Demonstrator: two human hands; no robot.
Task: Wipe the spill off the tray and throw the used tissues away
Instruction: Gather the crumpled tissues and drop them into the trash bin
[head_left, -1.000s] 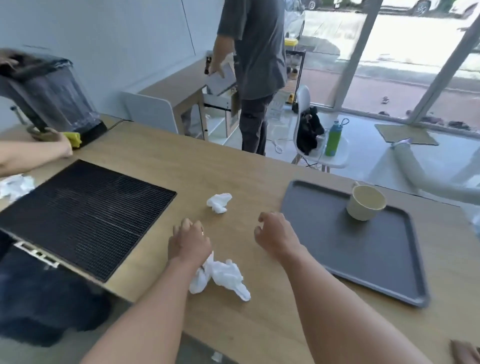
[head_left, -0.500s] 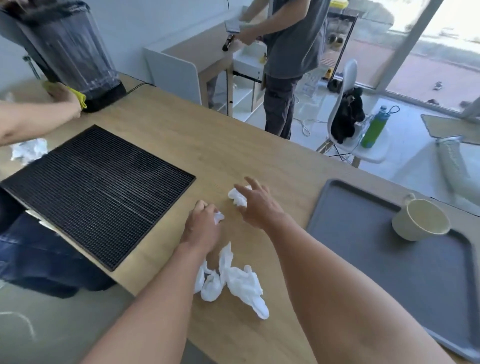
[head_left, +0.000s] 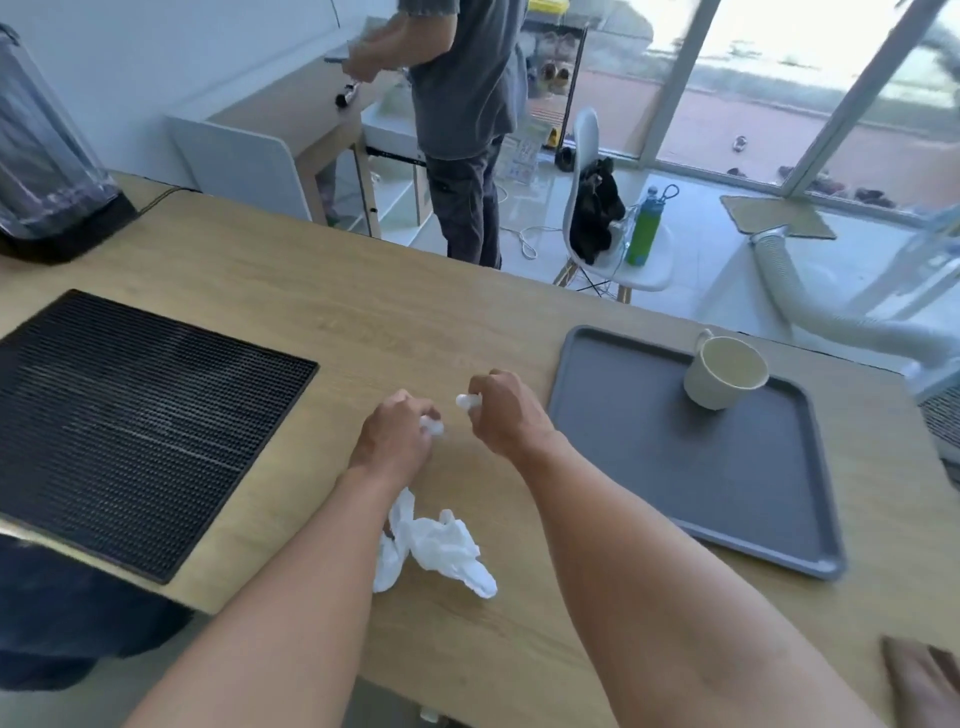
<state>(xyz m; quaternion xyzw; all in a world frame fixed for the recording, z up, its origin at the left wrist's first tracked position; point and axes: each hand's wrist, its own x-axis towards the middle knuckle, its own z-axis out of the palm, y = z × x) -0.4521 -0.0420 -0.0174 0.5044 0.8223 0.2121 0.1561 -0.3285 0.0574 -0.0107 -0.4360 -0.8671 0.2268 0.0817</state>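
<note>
A grey tray (head_left: 727, 467) lies on the wooden table at the right, with a cream cup (head_left: 724, 371) on its far corner. My left hand (head_left: 395, 436) is closed on a small white tissue wad (head_left: 432, 427), just left of the tray. My right hand (head_left: 501, 410) is closed on another small tissue wad (head_left: 466, 401), a short gap from the left hand. A larger crumpled white tissue (head_left: 436, 545) lies on the table beneath my left forearm, partly hidden by it.
A black ribbed mat (head_left: 130, 415) covers the table's left side. A dark bin (head_left: 41, 156) stands at the far left. A person stands beyond the table near a white chair (head_left: 613, 249) holding a green bottle (head_left: 644, 234). Another hand (head_left: 924, 680) shows at the bottom right.
My right hand closed on the small tissue wad and lifted it. The other person's arm at the left is out of view. The view shifted, so the tray sits closer.
</note>
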